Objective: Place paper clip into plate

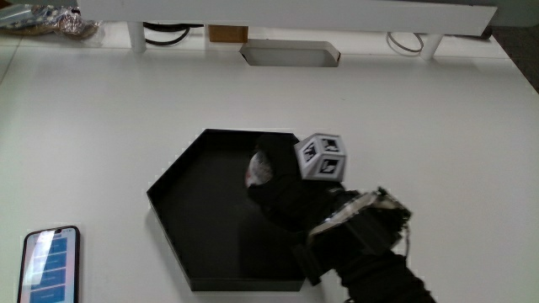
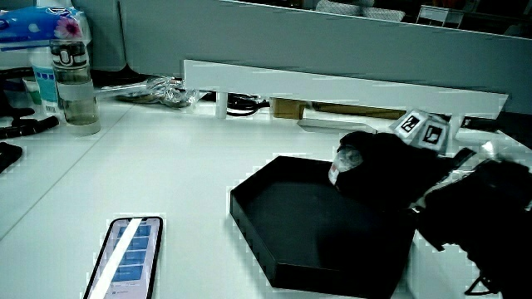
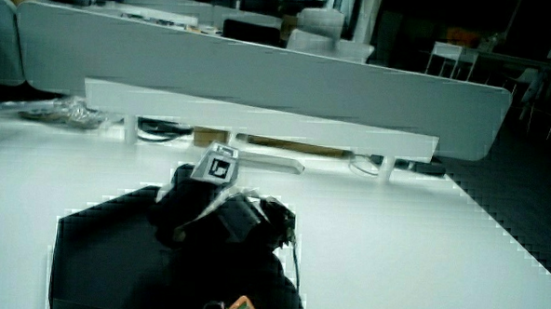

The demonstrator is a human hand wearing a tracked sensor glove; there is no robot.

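A black six-sided plate (image 1: 181, 189) lies on the white table, and both side views show it (image 2: 258, 228) (image 3: 66, 248). The gloved hand (image 1: 282, 189) reaches over the plate's inside from the person's side, its patterned cube (image 1: 322, 157) facing up. Its fingers are curled together over the plate, pinched on a small pale thing, the paper clip (image 1: 259, 169), which also shows in a side view (image 2: 342, 165). In a side view the hand (image 3: 194, 207) hides the clip. Whether the clip touches the plate's floor I cannot tell.
A phone (image 1: 50, 265) (image 2: 129, 253) with its screen lit lies at the table's near edge beside the plate. A clear bottle (image 2: 73, 83) and a crumpled wrapper (image 2: 162, 90) stand near the low white shelf (image 1: 295, 17). A cable (image 1: 164, 34) lies under that shelf.
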